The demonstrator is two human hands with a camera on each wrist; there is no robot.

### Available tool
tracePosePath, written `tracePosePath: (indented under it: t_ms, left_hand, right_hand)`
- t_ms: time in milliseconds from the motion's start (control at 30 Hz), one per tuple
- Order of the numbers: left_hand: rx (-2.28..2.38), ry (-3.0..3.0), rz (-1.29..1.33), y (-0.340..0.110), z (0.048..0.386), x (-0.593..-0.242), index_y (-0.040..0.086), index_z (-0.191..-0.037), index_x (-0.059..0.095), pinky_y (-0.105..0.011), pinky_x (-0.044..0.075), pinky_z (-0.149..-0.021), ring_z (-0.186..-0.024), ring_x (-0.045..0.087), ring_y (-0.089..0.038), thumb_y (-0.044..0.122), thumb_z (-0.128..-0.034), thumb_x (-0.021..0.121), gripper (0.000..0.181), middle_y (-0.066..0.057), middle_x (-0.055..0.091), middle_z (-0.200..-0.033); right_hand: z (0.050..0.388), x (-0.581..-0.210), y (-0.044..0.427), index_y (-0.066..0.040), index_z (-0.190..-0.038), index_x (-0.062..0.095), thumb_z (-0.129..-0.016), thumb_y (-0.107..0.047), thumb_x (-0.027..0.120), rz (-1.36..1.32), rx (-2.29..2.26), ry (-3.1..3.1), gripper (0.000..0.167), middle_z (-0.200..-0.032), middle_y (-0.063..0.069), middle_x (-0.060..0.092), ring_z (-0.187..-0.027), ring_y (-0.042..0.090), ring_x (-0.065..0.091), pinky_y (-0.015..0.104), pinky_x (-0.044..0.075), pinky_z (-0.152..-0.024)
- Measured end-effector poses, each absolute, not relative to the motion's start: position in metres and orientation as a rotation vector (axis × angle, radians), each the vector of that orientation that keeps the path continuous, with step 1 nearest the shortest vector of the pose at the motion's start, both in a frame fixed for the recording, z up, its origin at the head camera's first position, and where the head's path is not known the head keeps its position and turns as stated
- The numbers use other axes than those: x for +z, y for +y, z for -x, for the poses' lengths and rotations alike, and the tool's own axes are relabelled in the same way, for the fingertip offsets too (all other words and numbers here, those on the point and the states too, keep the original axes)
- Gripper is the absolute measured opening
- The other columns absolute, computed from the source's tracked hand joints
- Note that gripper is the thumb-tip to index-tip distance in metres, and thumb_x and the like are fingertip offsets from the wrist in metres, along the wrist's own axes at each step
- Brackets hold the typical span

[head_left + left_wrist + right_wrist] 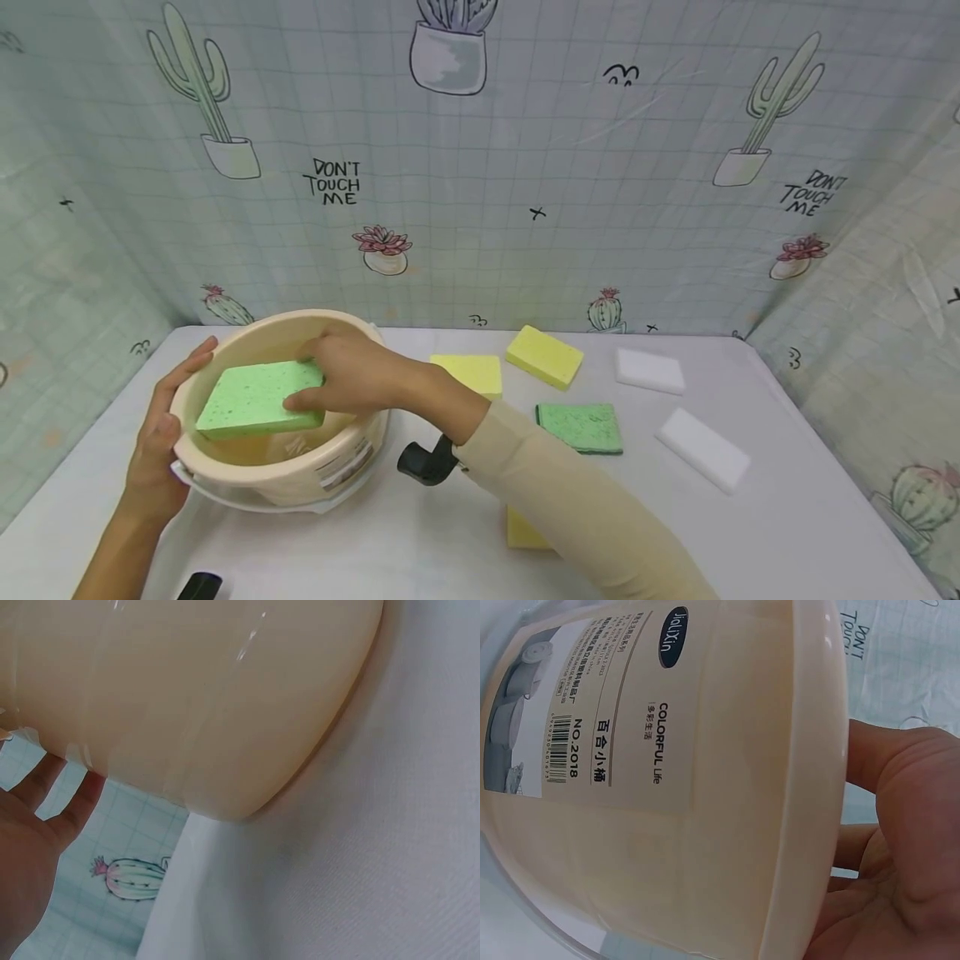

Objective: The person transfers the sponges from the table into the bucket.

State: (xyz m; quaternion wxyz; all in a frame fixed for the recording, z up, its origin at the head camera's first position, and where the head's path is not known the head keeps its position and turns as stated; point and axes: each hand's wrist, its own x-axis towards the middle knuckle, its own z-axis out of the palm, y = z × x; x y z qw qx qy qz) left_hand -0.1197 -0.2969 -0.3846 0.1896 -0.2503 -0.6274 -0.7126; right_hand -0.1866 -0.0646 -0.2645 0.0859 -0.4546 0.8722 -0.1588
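Cream plastic makes up the bucket (pixel 348 471), which stands at the left of the white desk (pixel 787 517) in the head view, its white handle (pixel 251 504) lowered round the near side. A green sponge (pixel 251 396) is in the bucket's mouth, held by the right hand (pixel 348 375); the grip pinches its right end between thumb and fingers. The left hand (pixel 159 437) rests against the bucket's left side, its grip spread, the fingers reaching up along the rim. A beige sleeve (pixel 585 504) covers the right forearm. Beyond that arm lie two yellow sponges (pixel 545 358), a second green sponge (pixel 579 425) with a dark underside, and, farther right, two white blocks (pixel 702 450). Another yellow sponge (pixel 527 531) is partly hidden by the sleeve. A cloth backdrop (pixel 480 158) printed with potted cacti hangs behind.

In the left wrist view the bucket's smooth outer wall fills the upper left, and two of the left hand's fingers, set apart, touch it.

The right wrist view shows the bucket's printed label (pixel 622 705), reading "COLORFUL Life" and "NO.2018". The right hand is past the rim, which hides its fingertips.
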Motion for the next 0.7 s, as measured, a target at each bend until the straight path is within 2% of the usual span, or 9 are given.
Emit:
tracePosePath:
  t_ms: [200,333,433,567,700]
  left_hand:
    - [-2.002,-1.758,0.708,-0.298,0.119,-0.384,-0.002,-0.146,0.028,-0.022,0.015,-0.110,-0.142,0.011,-0.023,0.028,-0.0968,0.040,0.059,-0.012,0.017,-0.156]
    - [-2.010,-1.737,0.715,-0.298,0.119,-0.384,-0.002,-0.146,0.029,-0.022,0.018,-0.109,-0.142,0.011,-0.022,0.028,-0.0967,0.041,0.059,-0.011,0.018,-0.156]
    - [-2.005,-1.731,0.719,-0.298,0.119,-0.384,-0.002,-0.146,0.029,-0.022,0.018,-0.109,-0.142,0.012,-0.023,0.028,-0.0967,0.041,0.059,-0.012,0.019,-0.156]
    - [-2.002,-1.746,0.709,-0.297,0.119,-0.383,-0.002,-0.146,0.029,-0.021,0.019,-0.109,-0.142,0.012,-0.022,0.028,-0.0966,0.040,0.059,-0.011,0.018,-0.156]
    - [-2.001,-1.749,0.711,-0.298,0.119,-0.383,-0.002,-0.146,0.029,-0.021,0.019,-0.109,-0.142,0.012,-0.022,0.028,-0.0965,0.039,0.059,-0.012,0.018,-0.156]
  right_hand:
    - [0.188,-0.262,-0.064,-0.003,-0.137,0.050,-0.093,-0.035,0.063,1.318,-0.470,2.547,0.056,-0.123,0.002,0.059,-0.116,0.008,0.045,0.010,0.030,-0.093]
    - [0.190,-0.258,-0.060,-0.003,-0.138,0.048,-0.093,-0.032,0.062,1.336,-0.525,2.519,0.056,-0.126,0.004,0.058,-0.117,0.010,0.049,0.011,0.033,-0.093]
    - [0.191,-0.255,-0.054,-0.005,-0.139,0.049,-0.093,-0.031,0.063,1.347,-0.610,2.507,0.054,-0.125,0.003,0.059,-0.102,0.007,0.056,0.012,0.037,-0.087]
    - [0.190,-0.253,-0.041,-0.011,-0.139,0.050,-0.094,-0.029,0.062,1.332,-0.761,2.498,0.050,-0.121,-0.001,0.057,-0.083,0.002,0.056,0.013,0.041,-0.077]
    - [0.189,-0.253,-0.023,-0.014,-0.136,0.052,-0.093,-0.026,0.064,1.304,-0.950,2.478,0.046,-0.120,-0.003,0.056,-0.084,0.003,0.056,0.015,0.044,-0.073]
